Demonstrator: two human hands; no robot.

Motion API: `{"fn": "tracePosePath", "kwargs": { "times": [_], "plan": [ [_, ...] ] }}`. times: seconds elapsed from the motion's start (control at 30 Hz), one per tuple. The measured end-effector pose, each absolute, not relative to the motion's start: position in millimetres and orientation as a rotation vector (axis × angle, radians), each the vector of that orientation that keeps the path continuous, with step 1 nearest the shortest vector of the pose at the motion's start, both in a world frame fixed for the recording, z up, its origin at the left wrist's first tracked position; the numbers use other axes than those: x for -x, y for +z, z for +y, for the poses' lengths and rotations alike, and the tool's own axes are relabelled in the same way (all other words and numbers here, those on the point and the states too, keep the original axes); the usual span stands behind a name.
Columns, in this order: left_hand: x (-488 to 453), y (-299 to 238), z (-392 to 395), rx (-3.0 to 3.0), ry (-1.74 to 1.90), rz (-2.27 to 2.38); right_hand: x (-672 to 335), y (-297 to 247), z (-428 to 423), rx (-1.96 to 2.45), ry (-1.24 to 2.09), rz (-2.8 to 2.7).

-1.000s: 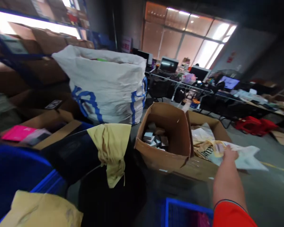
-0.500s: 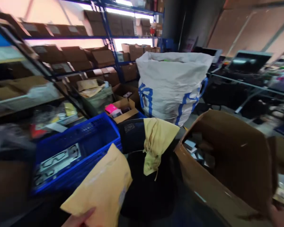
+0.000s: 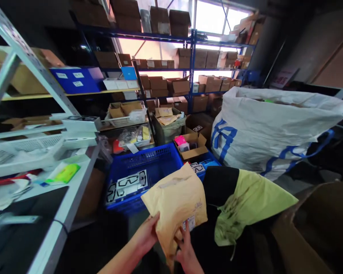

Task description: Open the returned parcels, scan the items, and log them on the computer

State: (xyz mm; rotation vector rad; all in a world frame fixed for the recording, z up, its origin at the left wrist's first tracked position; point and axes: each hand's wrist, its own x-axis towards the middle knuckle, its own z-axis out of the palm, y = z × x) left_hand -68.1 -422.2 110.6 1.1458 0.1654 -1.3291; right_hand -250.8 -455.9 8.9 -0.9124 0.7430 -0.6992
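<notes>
A tan padded mailer (image 3: 178, 194) with handwriting and a printed label is held up in front of me. My left hand (image 3: 149, 233) grips its lower left edge. My right hand (image 3: 186, 247) is closed on its lower right part, with a finger at the label; the thumbs and some fingertips are partly hidden. Behind the mailer stands a blue plastic crate (image 3: 148, 163) holding boxes printed with goggles (image 3: 128, 182). Right of the mailer, a yellow-green drawstring bag (image 3: 251, 205) lies over something black.
A large white bulk sack (image 3: 268, 129) with blue straps stands at right. An open cardboard carton (image 3: 294, 236) is at the lower right. A metal-framed table (image 3: 71, 205) borders the left. Shelves (image 3: 165, 37) of boxes line the back, with a small open carton (image 3: 194, 152) before them.
My view has swung left, bringing the metal-framed table into sight. My right hand has come from the carton's side to the mailer, which both hands now hold.
</notes>
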Motion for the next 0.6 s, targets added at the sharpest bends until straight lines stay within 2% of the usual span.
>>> {"fn": "tracePosePath", "kwargs": {
  "times": [0.13,0.23,0.43,0.6],
  "plan": [
    [1.6,106.6,-443.8,-0.908,-1.521,0.309,125.3,34.0,-464.7,0.931,-0.728,0.816],
    [-55.4,110.0,-441.6,-0.856,-1.525,0.197,63.6,55.7,-470.9,0.914,-0.619,0.930],
    [-163.2,87.9,-393.4,-1.389,-1.130,-0.120,3.6,47.6,-511.9,1.011,-0.680,1.191],
    [-230.7,54.2,-348.4,-1.762,-0.830,-0.066,20.5,28.6,-588.8,1.225,-0.764,1.418]
  ]
}}
